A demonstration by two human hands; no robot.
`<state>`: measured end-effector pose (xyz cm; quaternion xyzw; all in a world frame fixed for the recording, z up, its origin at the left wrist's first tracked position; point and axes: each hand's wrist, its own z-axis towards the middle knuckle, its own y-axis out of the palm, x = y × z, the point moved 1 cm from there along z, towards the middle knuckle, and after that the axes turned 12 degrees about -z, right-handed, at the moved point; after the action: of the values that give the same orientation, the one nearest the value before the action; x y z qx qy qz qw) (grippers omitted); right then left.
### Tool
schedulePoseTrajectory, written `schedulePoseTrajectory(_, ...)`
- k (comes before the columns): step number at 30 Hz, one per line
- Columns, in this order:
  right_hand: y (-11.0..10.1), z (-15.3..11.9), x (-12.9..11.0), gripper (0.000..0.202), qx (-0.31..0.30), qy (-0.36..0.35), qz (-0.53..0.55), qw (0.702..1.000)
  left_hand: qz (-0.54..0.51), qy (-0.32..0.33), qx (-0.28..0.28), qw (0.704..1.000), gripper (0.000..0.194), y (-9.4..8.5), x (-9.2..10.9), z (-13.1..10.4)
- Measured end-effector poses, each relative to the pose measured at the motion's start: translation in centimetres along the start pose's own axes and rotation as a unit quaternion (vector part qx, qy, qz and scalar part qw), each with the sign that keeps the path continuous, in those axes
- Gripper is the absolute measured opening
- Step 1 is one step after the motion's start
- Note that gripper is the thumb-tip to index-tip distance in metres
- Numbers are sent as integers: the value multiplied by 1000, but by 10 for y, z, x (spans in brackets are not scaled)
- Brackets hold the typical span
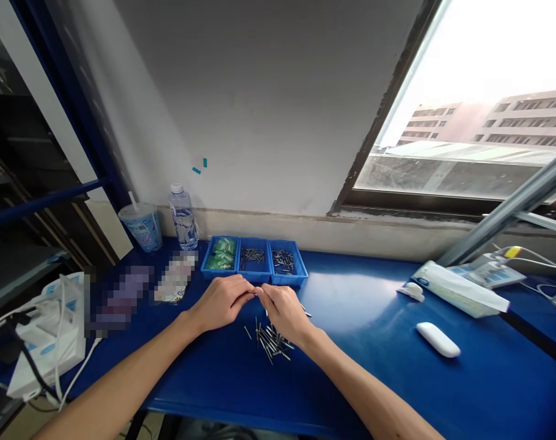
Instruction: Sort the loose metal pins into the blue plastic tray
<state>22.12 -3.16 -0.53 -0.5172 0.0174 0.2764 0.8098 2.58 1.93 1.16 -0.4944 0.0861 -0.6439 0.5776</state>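
My left hand [223,301] and my right hand [283,310] meet at the fingertips just in front of the blue bins. Both are closed in a pinch, and whatever lies between the fingers is too small or hidden to make out. Partly under my right hand lies a loose pile of thin metal pins [272,343], perhaps rivets. Behind the hands stand three joined blue bins: the left bin [204,264] holds green-and-clear packets [223,253], the middle bin [255,269] some small metal pins, and the right bin [300,263] more metal pins.
A water bottle [183,220] and a lidded cup [143,227] stand at the back left. White power strips and cables [53,330] lie far left. On the right are a white oval case [438,340], a crumpled tissue [412,291] and a tissue pack [461,290]. The blue table [351,342] ends near me.
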Motion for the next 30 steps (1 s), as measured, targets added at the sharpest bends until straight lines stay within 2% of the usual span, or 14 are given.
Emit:
schedulePoseTrajectory(3, -6, 2, 6, 46, 9, -26, 16, 999, 11, -6, 9, 1000, 24, -2, 0, 2)
schedulePoseTrajectory(6, -18, 2, 15, 35, 36, -70, 14, 997, 22, -12, 24, 999, 24, -9, -2, 2)
schedulePoseTrajectory(9, -37, 1, 28, 32, 122, -91, 11, 988, 16, -39, 44, 998, 26, -21, -7, -1)
schedulePoseTrajectory(11, -50, 2, 37, 29, 207, -61, -11, 976, -8, -83, 27, 996, 25, -30, -11, -3)
schedulePoseTrajectory(13, -58, 4, 46, 26, 257, 5, -60, 964, -45, -139, -24, 989, 26, -37, -14, -4)
schedulePoseTrajectory(15, -58, 7, 53, 27, 248, 59, -125, 959, -84, -183, -84, 976, 27, -40, -14, -5)
schedulePoseTrajectory(17, -53, 9, 59, 32, 211, 86, -177, 957, -113, -199, -136, 964, 27, -38, -12, -4)
schedulePoseTrajectory(21, -37, 7, 59, 30, 152, 76, -179, 969, -133, -196, -223, 946, 27, -26, -4, -3)
schedulePoseTrajectory(26, -26, 4, 46, 27, 104, -12, -137, 985, -123, -173, -249, 945, 21, -12, 0, -3)
schedulePoseTrajectory(30, -22, 3, 42, 27, 75, -30, -139, 987, -118, -158, -234, 952, 16, -7, -2, -2)
